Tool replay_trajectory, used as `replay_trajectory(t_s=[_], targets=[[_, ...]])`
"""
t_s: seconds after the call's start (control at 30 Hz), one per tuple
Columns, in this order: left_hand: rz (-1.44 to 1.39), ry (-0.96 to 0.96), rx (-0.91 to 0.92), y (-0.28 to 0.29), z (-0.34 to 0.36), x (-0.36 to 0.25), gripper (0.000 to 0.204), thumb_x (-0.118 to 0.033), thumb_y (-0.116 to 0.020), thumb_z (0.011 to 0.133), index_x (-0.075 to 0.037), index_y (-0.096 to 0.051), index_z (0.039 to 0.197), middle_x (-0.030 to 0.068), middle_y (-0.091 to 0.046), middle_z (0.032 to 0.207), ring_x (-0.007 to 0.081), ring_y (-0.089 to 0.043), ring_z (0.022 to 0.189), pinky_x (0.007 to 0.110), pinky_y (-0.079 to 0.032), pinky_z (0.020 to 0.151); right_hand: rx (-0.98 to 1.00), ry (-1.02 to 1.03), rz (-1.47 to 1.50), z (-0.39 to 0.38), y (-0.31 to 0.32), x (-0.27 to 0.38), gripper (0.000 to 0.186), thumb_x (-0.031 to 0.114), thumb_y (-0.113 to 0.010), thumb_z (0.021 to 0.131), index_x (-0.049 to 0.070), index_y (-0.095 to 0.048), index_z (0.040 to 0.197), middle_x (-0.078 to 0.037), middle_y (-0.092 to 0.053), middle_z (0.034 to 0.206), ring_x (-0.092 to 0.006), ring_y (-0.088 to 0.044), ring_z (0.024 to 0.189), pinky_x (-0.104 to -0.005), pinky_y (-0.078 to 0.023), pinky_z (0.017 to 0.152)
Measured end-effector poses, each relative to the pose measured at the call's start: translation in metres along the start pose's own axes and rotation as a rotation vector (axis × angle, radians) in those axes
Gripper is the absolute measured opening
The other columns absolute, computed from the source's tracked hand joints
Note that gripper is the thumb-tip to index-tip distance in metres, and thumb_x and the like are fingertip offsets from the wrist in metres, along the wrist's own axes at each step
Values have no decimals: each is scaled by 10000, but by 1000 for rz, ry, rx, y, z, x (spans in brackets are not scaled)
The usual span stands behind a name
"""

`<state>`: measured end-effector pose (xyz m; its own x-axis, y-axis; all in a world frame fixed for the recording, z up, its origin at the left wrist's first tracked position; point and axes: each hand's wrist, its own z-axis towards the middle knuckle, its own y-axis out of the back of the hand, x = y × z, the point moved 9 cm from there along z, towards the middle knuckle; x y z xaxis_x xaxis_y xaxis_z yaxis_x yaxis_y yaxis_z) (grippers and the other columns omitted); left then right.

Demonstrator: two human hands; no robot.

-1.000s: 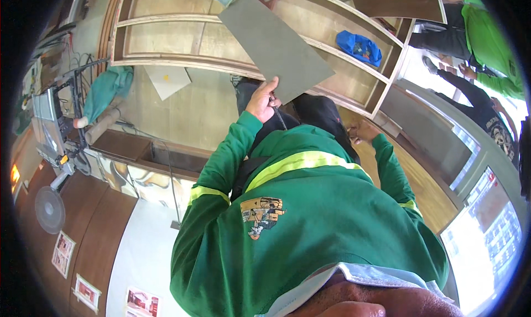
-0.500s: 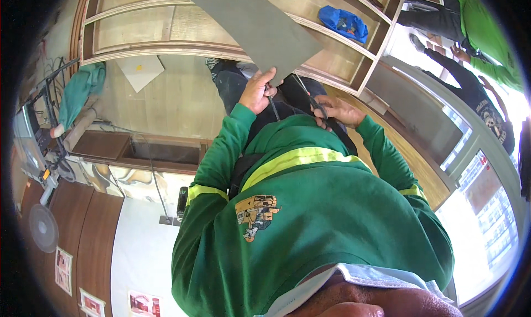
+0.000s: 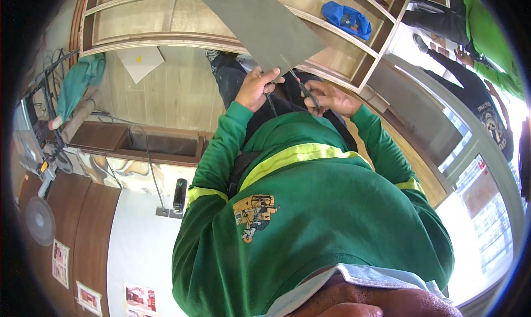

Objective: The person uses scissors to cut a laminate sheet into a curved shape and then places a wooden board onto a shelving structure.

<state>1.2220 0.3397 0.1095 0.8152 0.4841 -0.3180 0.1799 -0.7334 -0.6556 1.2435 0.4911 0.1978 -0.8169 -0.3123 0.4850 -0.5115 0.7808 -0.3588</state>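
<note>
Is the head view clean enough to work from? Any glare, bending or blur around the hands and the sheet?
Head view: fisheye bends the shelf frame edges near the rim, corners are black. Lower right is blown out by daylight. The centre is evenly lit and sharp: left hand holds the grey sheet, right hand holds scissors at its edge. The blades look thin and slightly soft.

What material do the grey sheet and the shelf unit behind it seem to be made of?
The grey sheet, held at its lower edge by the left hand, looks like thin matte laminate or board: flat, even grey, no gloss, though the exact material is unclear. The shelf unit looks like bare plywood: pale grain and layered edges show.
</note>
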Motion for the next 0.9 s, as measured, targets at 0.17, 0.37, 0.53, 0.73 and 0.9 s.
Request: replay_trajectory(t_s=[0.17,0.37,0.53,0.73,0.9], targets=[[26,17,-3,2,-1,-1,257,-203,-682,933,-44,-601,1118,29,-661,1025,90,-618,803,178,-354,518,12,-20,22,18,-1,0,443,439,-673,882,85,-534,1110,-17,-594,802,-114,-584,738,-254,-481,634],[50,5,-22,7,-3,-8,263,-191,-678,930,-34,-599,1126,59,-677,1031,116,-627,812,197,-364,552,16,-9,20,24,-3,5,420,432,-660,889,87,-536,1094,-15,-573,809,-109,-573,743,-253,-489,629],[53,-2,-25,12,-2,-9,263,-189,-670,932,-29,-606,1130,62,-680,1038,108,-614,823,191,-371,569,15,-11,-14,28,-5,9,399,427,-652,894,85,-540,1068,-14,-566,802,-110,-571,739,-255,-494,623],[76,-2,-55,8,-8,-17,244,-182,-654,934,-28,-612,1119,57,-680,1038,96,-592,814,193,-378,597,21,-18,-28,31,-7,11,379,421,-650,902,83,-543,1037,-14,-555,791,-107,-562,713,-260,-491,619],[75,10,-75,13,-4,-13,253,-187,-667,924,-29,-612,1114,57,-681,1039,97,-594,821,199,-373,603,34,-14,-32,30,-9,16,382,424,-647,910,81,-540,1038,-11,-545,787,-105,-555,697,-256,-487,618]])
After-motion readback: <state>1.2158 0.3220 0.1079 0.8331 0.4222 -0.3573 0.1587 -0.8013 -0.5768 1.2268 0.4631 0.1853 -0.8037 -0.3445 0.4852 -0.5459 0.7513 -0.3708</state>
